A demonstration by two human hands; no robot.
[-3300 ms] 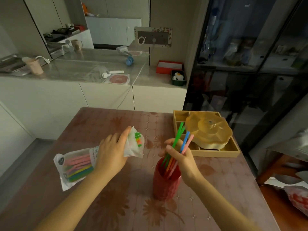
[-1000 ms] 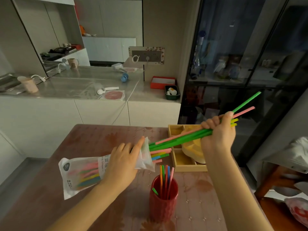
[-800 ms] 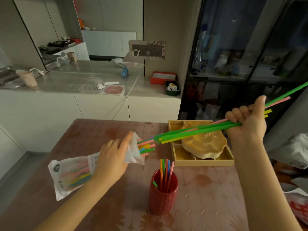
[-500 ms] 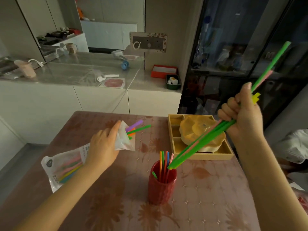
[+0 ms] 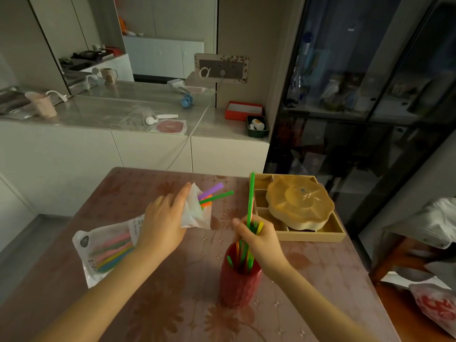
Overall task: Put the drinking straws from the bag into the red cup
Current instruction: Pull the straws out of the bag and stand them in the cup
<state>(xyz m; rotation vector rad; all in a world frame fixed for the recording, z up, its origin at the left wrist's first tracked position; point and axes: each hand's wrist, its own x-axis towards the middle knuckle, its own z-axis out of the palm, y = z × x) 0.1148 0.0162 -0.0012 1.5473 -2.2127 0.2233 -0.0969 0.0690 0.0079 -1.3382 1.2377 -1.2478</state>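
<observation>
A red cup (image 5: 238,283) stands on the table near its front middle, with several coloured straws inside. My right hand (image 5: 260,243) is just above the cup's rim, shut on a bunch of green, pink and yellow straws (image 5: 251,201) whose lower ends are down in the cup. One long green straw sticks straight up past my fingers. My left hand (image 5: 161,224) grips the middle of a white plastic straw bag (image 5: 108,248) lying on the table. Purple, green and orange straw ends (image 5: 214,195) poke out of the bag's open mouth.
A wooden compartment tray (image 5: 312,236) holding a yellow flower-shaped lid (image 5: 299,202) sits on the table right behind the cup. Beyond the table stands a white counter (image 5: 123,144) with small items. A dark glass cabinet (image 5: 357,95) stands at the right.
My right hand pulled a bunch of straws out of the bag, swung it up to the right, then brought it down so the ends went into the red cup. My left hand kept hold of the bag.
</observation>
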